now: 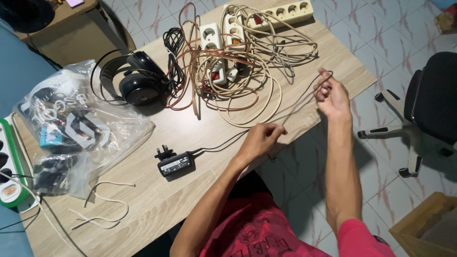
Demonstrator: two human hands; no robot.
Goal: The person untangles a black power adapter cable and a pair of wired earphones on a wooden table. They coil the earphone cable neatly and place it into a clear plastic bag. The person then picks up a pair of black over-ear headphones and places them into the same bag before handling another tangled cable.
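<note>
Black thin cable (pixel 295 107) is pinched by closed fingers of the left hand (pixel 259 139) at frame centre and looped in the curled right hand (pixel 329 95) at upper right. It runs to a black charger (pixel 175 163) on the wooden table (pixel 157 200), lower left of centre.

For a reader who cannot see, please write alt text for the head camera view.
Two bare hands, left hand and right hand, hold a thin black cable leading to a black power adapter on a wooden table. Behind lie tangled power strips, black headphones and a plastic bag.
</note>
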